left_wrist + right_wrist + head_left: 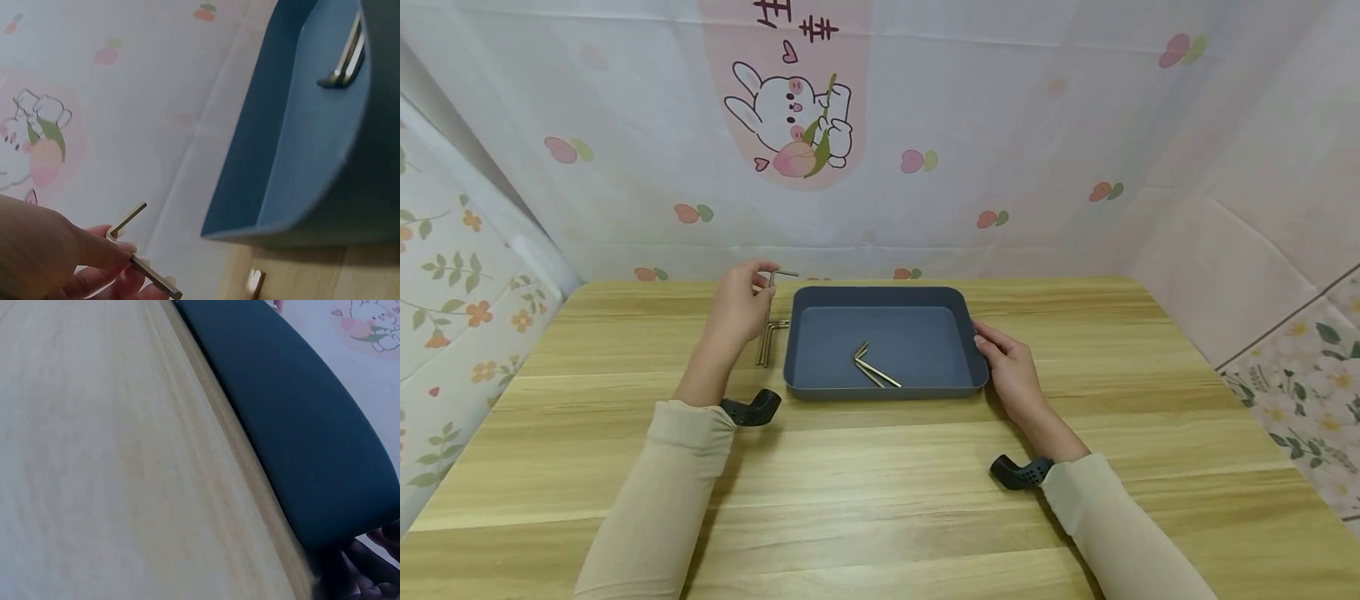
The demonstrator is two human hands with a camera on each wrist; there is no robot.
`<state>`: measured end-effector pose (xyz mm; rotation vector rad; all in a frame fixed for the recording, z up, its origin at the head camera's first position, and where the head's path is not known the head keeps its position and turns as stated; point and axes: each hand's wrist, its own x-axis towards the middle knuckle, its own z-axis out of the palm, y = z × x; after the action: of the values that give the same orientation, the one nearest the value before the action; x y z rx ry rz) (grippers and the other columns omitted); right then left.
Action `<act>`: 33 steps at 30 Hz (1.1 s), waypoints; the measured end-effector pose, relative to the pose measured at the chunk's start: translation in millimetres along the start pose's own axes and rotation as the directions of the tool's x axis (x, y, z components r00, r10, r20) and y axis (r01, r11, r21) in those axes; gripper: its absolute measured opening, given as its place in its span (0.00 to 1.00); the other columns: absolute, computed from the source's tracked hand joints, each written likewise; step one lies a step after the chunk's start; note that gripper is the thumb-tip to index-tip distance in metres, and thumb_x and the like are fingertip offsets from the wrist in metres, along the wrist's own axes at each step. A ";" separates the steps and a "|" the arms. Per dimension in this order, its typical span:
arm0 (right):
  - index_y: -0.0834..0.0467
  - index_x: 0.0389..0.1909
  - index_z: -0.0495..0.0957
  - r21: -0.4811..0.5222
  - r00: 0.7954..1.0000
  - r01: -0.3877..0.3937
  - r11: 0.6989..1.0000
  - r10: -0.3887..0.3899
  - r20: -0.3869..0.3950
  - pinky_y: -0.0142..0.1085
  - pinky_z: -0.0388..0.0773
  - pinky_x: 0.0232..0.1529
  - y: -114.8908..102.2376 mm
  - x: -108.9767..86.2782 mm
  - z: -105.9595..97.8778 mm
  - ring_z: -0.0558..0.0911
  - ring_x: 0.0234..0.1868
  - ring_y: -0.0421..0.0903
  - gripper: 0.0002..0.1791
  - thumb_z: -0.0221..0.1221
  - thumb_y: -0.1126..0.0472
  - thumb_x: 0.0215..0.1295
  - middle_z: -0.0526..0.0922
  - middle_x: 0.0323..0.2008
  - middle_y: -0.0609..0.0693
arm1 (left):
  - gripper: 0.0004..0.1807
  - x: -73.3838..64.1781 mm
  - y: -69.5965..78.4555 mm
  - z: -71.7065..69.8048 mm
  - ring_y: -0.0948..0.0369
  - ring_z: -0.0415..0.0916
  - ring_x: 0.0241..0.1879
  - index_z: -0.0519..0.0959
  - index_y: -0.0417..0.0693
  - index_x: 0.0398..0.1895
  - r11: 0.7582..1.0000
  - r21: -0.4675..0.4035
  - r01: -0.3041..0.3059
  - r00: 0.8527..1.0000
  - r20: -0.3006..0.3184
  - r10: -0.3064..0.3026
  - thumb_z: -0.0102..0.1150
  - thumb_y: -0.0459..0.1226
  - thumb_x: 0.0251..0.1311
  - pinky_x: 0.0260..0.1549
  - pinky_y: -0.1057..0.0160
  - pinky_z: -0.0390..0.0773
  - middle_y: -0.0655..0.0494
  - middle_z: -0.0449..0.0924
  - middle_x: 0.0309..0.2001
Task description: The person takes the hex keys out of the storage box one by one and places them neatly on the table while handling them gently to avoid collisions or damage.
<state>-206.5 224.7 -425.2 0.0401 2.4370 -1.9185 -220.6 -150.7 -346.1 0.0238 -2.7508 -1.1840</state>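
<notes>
My left hand (741, 304) pinches a brass-coloured L-shaped hex key (153, 275) between thumb and fingers, raised above the table left of the tray. Its short arm points right in the head view. Just below the hand, more hex keys (763, 346) lie side by side on the table, against the tray's left side. A shallow blue-grey tray (886, 393) stands in the middle, with a few hex keys (876, 371) on its floor. At the tray's right wall, my right hand (1011, 367) grips the side, thumb at the rim; its fingers are mostly hidden in the right wrist view.
The wood-grain table (880, 500) runs toward me below the tray. Behind it hangs a white patterned cloth (985, 108) with a rabbit print, and cloth covers both sides too. Dark wrist mounts (752, 410) sit at both sleeve cuffs.
</notes>
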 end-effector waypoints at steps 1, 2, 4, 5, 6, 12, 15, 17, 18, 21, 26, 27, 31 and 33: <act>0.57 0.74 0.66 -0.002 1.000 0.000 1.000 0.000 -0.001 0.31 0.67 0.73 -0.1 -0.1 0.1 0.63 0.77 0.44 0.25 0.49 0.58 0.80 0.67 0.75 0.52 | 0.20 0.7 -2.1 0.1 0.44 0.80 0.46 0.74 0.41 0.66 1.000 0.000 0.000 1.000 0.002 0.000 0.48 0.29 0.73 0.36 0.56 0.74 0.38 0.79 0.50; 0.57 0.74 0.66 -0.002 1.000 -0.001 1.000 0.001 -0.001 0.31 0.67 0.72 -0.2 0.0 0.2 0.63 0.77 0.44 0.25 0.49 0.58 0.80 0.67 0.75 0.52 | 0.20 1.3 -4.2 0.3 0.44 0.79 0.45 0.75 0.40 0.65 1.000 0.002 -0.001 1.000 0.005 0.001 0.49 0.29 0.72 0.36 0.56 0.74 0.37 0.79 0.49; 0.57 0.74 0.66 -0.002 1.000 -0.002 1.000 0.002 -0.002 0.31 0.67 0.72 -0.1 0.3 0.2 0.63 0.77 0.43 0.25 0.49 0.58 0.80 0.67 0.75 0.51 | 0.20 2.7 -8.8 0.8 0.44 0.80 0.44 0.75 0.39 0.65 1.000 0.008 0.002 1.000 0.015 -0.003 0.50 0.29 0.72 0.36 0.57 0.74 0.36 0.79 0.49; 0.57 0.74 0.66 -0.001 1.000 -0.003 1.000 0.003 -0.002 0.31 0.67 0.72 -0.1 0.5 0.2 0.63 0.77 0.43 0.25 0.49 0.58 0.80 0.67 0.75 0.51 | 0.20 3.3 -11.0 0.9 0.44 0.80 0.44 0.75 0.39 0.65 1.000 0.012 0.004 1.000 0.021 -0.005 0.50 0.28 0.72 0.37 0.57 0.74 0.36 0.79 0.49; 0.57 0.74 0.66 -0.003 1.000 -0.003 1.000 0.003 -0.003 0.31 0.67 0.72 -0.2 0.4 0.1 0.63 0.77 0.43 0.25 0.49 0.58 0.80 0.67 0.75 0.51 | 0.20 4.0 -13.1 1.1 0.45 0.79 0.44 0.75 0.39 0.65 1.000 0.016 0.010 1.000 0.029 -0.011 0.50 0.28 0.72 0.37 0.57 0.74 0.36 0.79 0.49; 0.57 0.74 0.66 -0.001 1.000 -0.005 1.000 0.005 -0.003 0.32 0.66 0.73 -0.6 0.2 0.0 0.63 0.78 0.44 0.25 0.49 0.58 0.80 0.67 0.75 0.51 | 0.21 6.1 -24.4 2.2 0.46 0.76 0.44 0.74 0.38 0.66 0.998 0.029 0.049 0.996 0.067 -0.051 0.50 0.29 0.71 0.37 0.59 0.73 0.35 0.78 0.50; 0.57 0.75 0.66 0.004 1.000 -0.010 1.000 0.010 0.000 0.33 0.66 0.73 -0.3 0.1 0.0 0.63 0.78 0.44 0.25 0.49 0.58 0.80 0.67 0.75 0.52 | 0.21 6.8 -30.2 3.1 0.45 0.75 0.47 0.74 0.38 0.66 0.997 0.038 0.062 0.995 0.070 -0.065 0.50 0.29 0.71 0.39 0.56 0.74 0.34 0.79 0.51; 0.57 0.75 0.66 0.007 1.000 -0.013 1.000 0.013 0.001 0.34 0.66 0.74 0.1 0.2 -0.1 0.63 0.78 0.44 0.25 0.49 0.58 0.80 0.66 0.75 0.52 | 0.21 7.5 -34.0 4.0 0.44 0.75 0.47 0.74 0.37 0.65 0.997 0.047 0.068 0.995 0.072 -0.072 0.50 0.29 0.70 0.41 0.54 0.74 0.34 0.79 0.51; 0.57 0.75 0.66 0.009 1.000 -0.014 1.000 0.014 0.002 0.34 0.66 0.74 0.0 0.2 0.0 0.63 0.78 0.44 0.25 0.49 0.58 0.80 0.66 0.76 0.52 | 0.21 7.9 -35.9 4.4 0.43 0.75 0.48 0.75 0.37 0.65 0.996 0.053 0.067 0.995 0.072 -0.071 0.50 0.28 0.70 0.42 0.53 0.74 0.34 0.79 0.51; 0.57 0.75 0.66 0.010 1.000 -0.013 1.000 0.013 0.004 0.36 0.65 0.75 0.0 0.2 0.2 0.63 0.78 0.44 0.25 0.49 0.58 0.80 0.66 0.75 0.52 | 0.21 8.6 -40.6 5.5 0.42 0.76 0.50 0.75 0.37 0.65 0.996 0.066 0.068 0.994 0.082 -0.073 0.50 0.28 0.69 0.45 0.50 0.75 0.32 0.80 0.52; 0.57 0.74 0.66 0.005 1.000 -0.010 1.000 0.010 -0.004 0.38 0.64 0.76 -1.1 0.4 0.3 0.63 0.78 0.44 0.25 0.49 0.58 0.80 0.67 0.75 0.52 | 0.21 9.3 -44.8 7.9 0.43 0.76 0.50 0.75 0.37 0.65 0.994 0.074 0.077 0.992 0.097 -0.084 0.52 0.29 0.70 0.46 0.50 0.76 0.33 0.81 0.53; 0.57 0.74 0.66 0.004 1.000 -0.008 1.000 0.008 -0.008 0.39 0.64 0.76 -1.5 0.2 0.3 0.63 0.78 0.44 0.25 0.49 0.58 0.80 0.67 0.75 0.52 | 0.21 9.5 -45.3 8.3 0.43 0.77 0.50 0.75 0.37 0.65 0.994 0.071 0.080 0.991 0.099 -0.087 0.52 0.29 0.70 0.46 0.50 0.76 0.33 0.81 0.54; 0.57 0.74 0.66 -0.001 1.000 -0.005 1.000 0.005 -0.008 0.41 0.62 0.77 -1.9 -0.2 0.1 0.63 0.78 0.44 0.25 0.49 0.58 0.80 0.67 0.75 0.52 | 0.21 10.0 -47.7 9.5 0.42 0.77 0.52 0.75 0.36 0.65 0.993 0.075 0.086 0.990 0.102 -0.094 0.53 0.29 0.70 0.51 0.46 0.77 0.33 0.81 0.54; 0.56 0.74 0.66 0.001 1.000 -0.010 1.000 0.010 -0.004 0.41 0.62 0.77 -1.4 -0.5 0.2 0.62 0.78 0.44 0.25 0.49 0.58 0.80 0.66 0.76 0.52 | 0.21 10.0 -49.1 9.7 0.42 0.77 0.52 0.75 0.35 0.65 0.993 0.082 0.082 0.991 0.099 -0.090 0.52 0.29 0.69 0.52 0.46 0.77 0.33 0.81 0.53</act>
<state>-206.1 224.2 -423.8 0.0564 2.4338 -1.9170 -234.0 -178.2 -386.9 0.0939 -2.9120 -1.1287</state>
